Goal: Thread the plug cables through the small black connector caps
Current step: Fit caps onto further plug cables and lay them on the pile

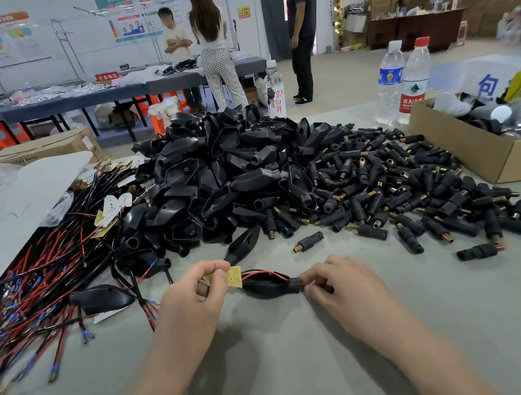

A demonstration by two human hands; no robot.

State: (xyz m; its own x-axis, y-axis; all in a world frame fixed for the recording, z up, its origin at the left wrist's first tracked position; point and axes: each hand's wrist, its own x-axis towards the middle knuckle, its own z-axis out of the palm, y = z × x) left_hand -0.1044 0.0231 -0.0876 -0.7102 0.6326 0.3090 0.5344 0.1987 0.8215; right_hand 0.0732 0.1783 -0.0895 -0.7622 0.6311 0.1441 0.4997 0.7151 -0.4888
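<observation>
Nearest me, two bare forearms reach onto the grey table [293,367], in front of the big pile of black caps [232,174]. The left hand [195,293] has its fingers curled, pinching a small yellow circuit board [231,276] between thumb and forefinger. Red and black wires [265,274] run from that board into one black cap [270,287], held just off the table in front of the pile. The right hand [334,282] has its fingers curled too, its fingertips pinching the wire ends where they emerge from the cap's narrow neck. Left of the pile sprawls a tangle of red and black cables [32,296]. Right of the pile spreads a heap of small barrel connectors [401,184], then a cardboard box [466,148]. Behind the pile, to the right, stand two water bottles [403,83].
</observation>
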